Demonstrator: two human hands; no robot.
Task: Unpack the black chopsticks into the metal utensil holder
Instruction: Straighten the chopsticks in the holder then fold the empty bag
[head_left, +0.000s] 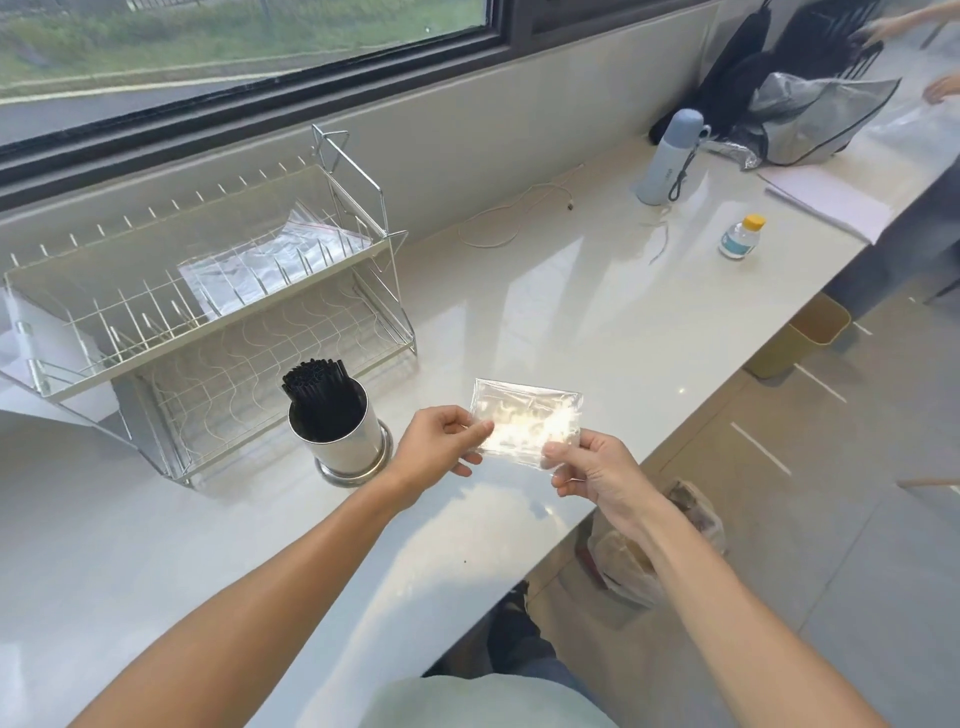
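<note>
Shiny metal holder (340, 441), glossy countertop (571, 291)

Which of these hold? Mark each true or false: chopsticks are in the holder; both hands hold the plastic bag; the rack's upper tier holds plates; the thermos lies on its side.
1. The black chopsticks stand in the metal utensil holder. True.
2. The left hand and right hand both pinch the clear plastic bag. True.
3. The dish rack holds plates on its upper tier. False: only clear plastic bags lie there.
4. The thermos lies on its side. False: it stands upright.
</note>
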